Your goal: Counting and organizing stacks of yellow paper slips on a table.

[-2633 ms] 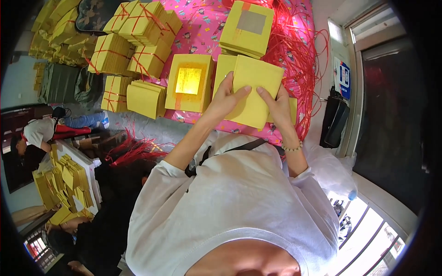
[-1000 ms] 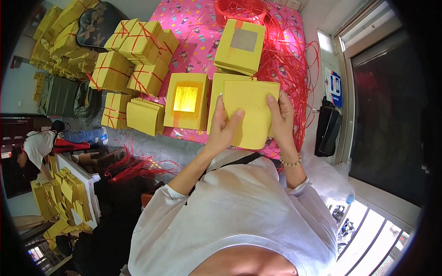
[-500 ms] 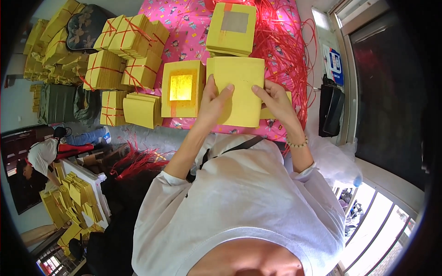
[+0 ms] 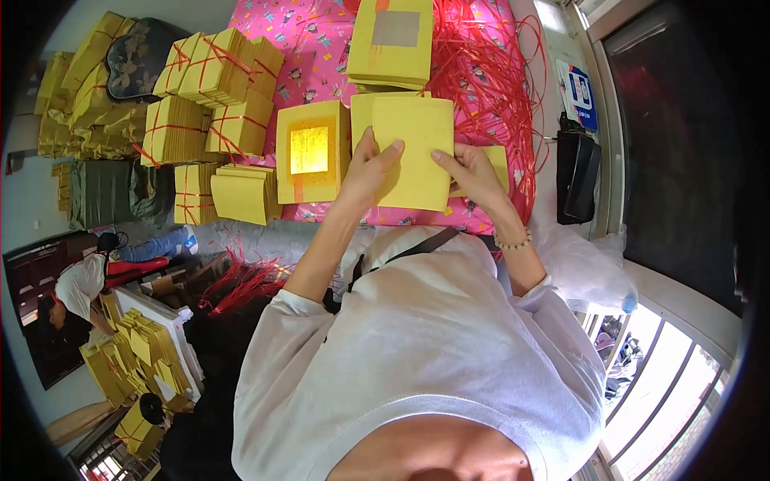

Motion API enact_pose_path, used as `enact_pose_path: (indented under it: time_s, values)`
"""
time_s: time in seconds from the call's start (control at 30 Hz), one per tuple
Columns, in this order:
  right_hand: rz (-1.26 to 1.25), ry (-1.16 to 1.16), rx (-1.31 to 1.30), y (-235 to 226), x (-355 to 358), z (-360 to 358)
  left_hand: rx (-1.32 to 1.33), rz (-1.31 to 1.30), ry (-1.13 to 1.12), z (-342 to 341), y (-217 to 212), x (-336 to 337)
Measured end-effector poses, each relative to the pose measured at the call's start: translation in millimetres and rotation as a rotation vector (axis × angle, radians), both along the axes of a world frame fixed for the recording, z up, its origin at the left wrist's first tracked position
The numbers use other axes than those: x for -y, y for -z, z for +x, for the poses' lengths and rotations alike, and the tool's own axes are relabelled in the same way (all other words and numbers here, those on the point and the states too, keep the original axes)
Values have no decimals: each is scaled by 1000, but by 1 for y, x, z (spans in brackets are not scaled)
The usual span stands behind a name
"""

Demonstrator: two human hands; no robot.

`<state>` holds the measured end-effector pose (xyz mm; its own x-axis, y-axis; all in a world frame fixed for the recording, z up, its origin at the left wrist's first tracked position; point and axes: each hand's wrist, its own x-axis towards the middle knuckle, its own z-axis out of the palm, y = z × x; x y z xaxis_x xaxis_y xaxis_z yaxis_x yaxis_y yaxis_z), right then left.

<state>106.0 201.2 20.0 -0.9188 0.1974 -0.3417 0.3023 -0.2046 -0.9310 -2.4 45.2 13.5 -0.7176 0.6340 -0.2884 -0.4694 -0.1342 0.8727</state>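
Note:
A sheaf of plain yellow paper [image 4: 413, 176] is held over the near part of the table between both my hands. My left hand [image 4: 367, 172] grips its left side, thumb lying on the top sheet. On the opposite edge, my right hand [image 4: 479, 178] pinches it with the thumb on top and fingers curled beneath. Left of my hands lies a yellow stack with a shiny gold square [image 4: 310, 150] on top. Beyond the sheaf sits another yellow paper stack with a grey square [image 4: 395, 29]. More yellow paper [image 4: 496, 168] is partly hidden behind my right hand.
Tied yellow bundles [image 4: 212, 72] and a loose stack [image 4: 241, 192] stand at the left of the pink patterned tablecloth [image 4: 309, 40]. Loose red strips [image 4: 489, 88] sprawl at the right. A black case [image 4: 577, 176] rests by the window. Lower left, a person [image 4: 80, 284] bends over yellow paper.
The view has shifted slightly, so the table's things appear a little higher and to the left. Both hands keep hold of the yellow paper sheaf, with little change in grip.

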Motion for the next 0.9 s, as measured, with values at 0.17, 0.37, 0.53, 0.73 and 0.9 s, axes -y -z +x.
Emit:
enact_pose_path:
  time_s: [0.17,0.37,0.53,0.73,0.9]
  values:
    - [3,-132,99,9,-1,9,-17,-9,-21,-1,-5,1]
    - [30,-145,87,-1,-4,8,-51,-5,-49,-2,-1,-2]
    - [-21,-160,101,4,-2,11,-86,-70,-50,-5,0,-1]
    - [-76,-29,57,-3,0,11,-149,-48,-10,4,-10,2]
    - [-106,66,-37,12,-13,12,-215,-51,91,17,-10,5]
